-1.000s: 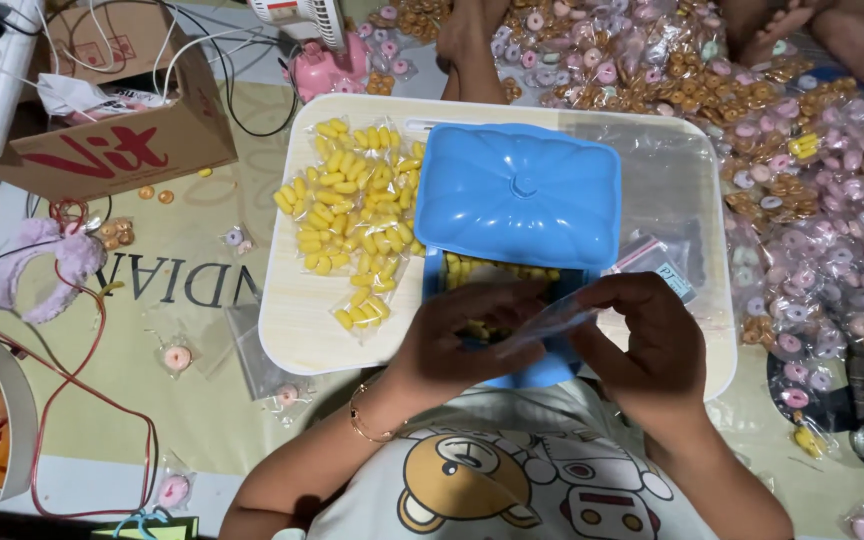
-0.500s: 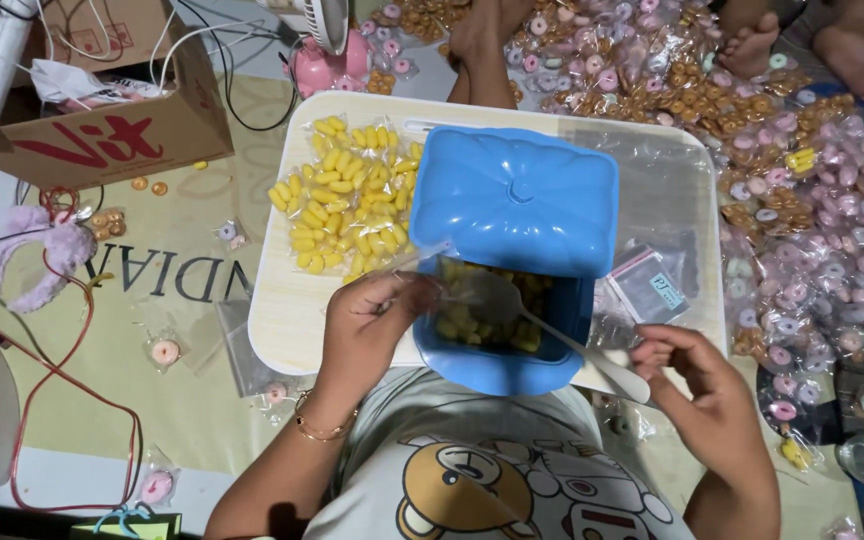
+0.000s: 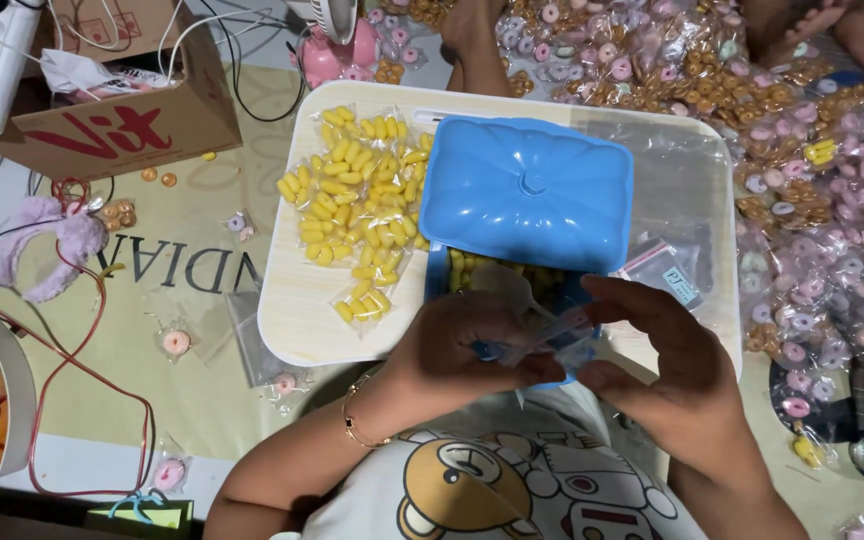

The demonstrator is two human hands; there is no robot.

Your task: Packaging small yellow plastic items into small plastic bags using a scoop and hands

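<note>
My left hand point(image 3: 467, 345) and my right hand point(image 3: 667, 365) meet at the near edge of a low cream table point(image 3: 297, 310), both pinching a small clear plastic bag point(image 3: 542, 335). Just behind the hands stands a blue box point(image 3: 562, 290) with yellow capsule-shaped pieces inside. Its blue scalloped lid point(image 3: 527, 190) lies over the far part of the box. On the table's left side, a heap of yellow pieces point(image 3: 357, 210) rests on clear wrap.
A stack of clear bags point(image 3: 667, 215) lies on the table's right. Many small packets of pink and orange sweets point(image 3: 812, 200) cover the floor to the right. On the left sit a cardboard box point(image 3: 117, 110), a red cable point(image 3: 62, 370) and a pink fan point(image 3: 337, 45).
My right hand, which was out to the right half a second ago, has come back to meet the left over the box's near edge. Both now hold the clear bag.
</note>
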